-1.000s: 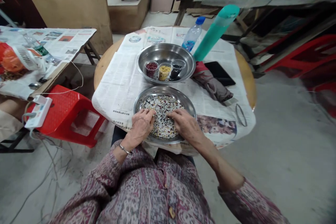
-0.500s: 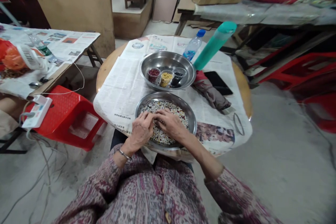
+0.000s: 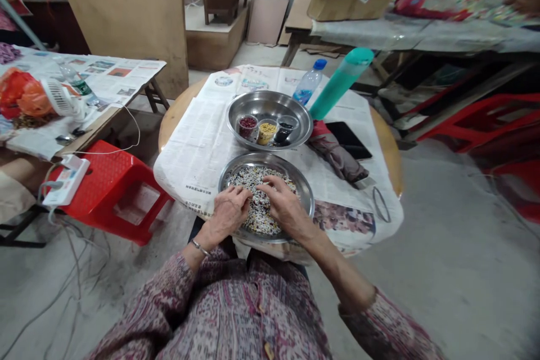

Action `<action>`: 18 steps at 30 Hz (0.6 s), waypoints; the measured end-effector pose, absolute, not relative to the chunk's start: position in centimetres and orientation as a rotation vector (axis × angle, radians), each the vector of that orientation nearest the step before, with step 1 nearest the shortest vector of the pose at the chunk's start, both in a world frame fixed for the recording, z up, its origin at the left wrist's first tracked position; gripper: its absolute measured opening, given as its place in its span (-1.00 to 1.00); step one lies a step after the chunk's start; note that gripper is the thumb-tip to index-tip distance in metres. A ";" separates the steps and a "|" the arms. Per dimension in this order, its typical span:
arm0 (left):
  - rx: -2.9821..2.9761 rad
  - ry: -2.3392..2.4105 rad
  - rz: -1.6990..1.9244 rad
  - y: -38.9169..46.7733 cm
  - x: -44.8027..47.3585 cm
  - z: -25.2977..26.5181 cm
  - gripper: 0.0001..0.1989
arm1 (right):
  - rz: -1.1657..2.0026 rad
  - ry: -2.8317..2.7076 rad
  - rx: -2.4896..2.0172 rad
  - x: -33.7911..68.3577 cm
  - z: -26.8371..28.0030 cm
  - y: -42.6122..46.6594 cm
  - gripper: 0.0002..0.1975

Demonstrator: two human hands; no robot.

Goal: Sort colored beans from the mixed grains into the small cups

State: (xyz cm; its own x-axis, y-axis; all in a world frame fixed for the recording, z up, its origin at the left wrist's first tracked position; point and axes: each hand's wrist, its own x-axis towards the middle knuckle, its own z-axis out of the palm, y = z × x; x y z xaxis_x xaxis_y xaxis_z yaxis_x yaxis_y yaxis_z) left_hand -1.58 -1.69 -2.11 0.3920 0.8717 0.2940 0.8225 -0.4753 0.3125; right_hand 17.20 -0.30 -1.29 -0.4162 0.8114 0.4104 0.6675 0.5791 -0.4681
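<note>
On the near edge of the round table [image 3: 388, 140], a steel pan [image 3: 307, 191] holds a flat layer of mixed beans [image 3: 253, 180]: white, black and red. Left hand [image 3: 225, 211] rests on the pan's near-left rim, fingers curled loosely over the beans; whether it pinches any cannot be told. Right hand [image 3: 284, 205] lies flat on the beans, fingers extended, grasping nothing. Behind, touching this pan, a second pan [image 3: 270, 101] carries three small cups side by side: red beans [image 3: 247, 122], yellow beans [image 3: 267, 127], black beans [image 3: 286, 125]. Newspaper [image 3: 198, 140] covers the table. Bottle [image 3: 307, 82] and teal flask [image 3: 340, 83] stand beyond.
</note>
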 end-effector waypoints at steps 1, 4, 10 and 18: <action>2.525 1.545 0.639 -1.7 -1.6 -2.1 -0.89 | 0.328 -2.212 -1.162 17.0 -1.3 -0.3 -0.51; 2.528 1.543 0.633 -1.7 -1.6 -2.2 -0.89 | 0.444 -2.192 -1.171 16.6 -1.1 -0.1 -0.54; 2.533 1.524 0.646 -1.7 -1.7 -2.1 -0.88 | 0.891 -1.677 -1.186 16.5 0.2 0.1 -0.71; 2.528 1.526 0.651 -1.7 -1.6 -2.0 -0.89 | 1.479 -0.984 -1.012 16.5 0.6 -0.3 -0.48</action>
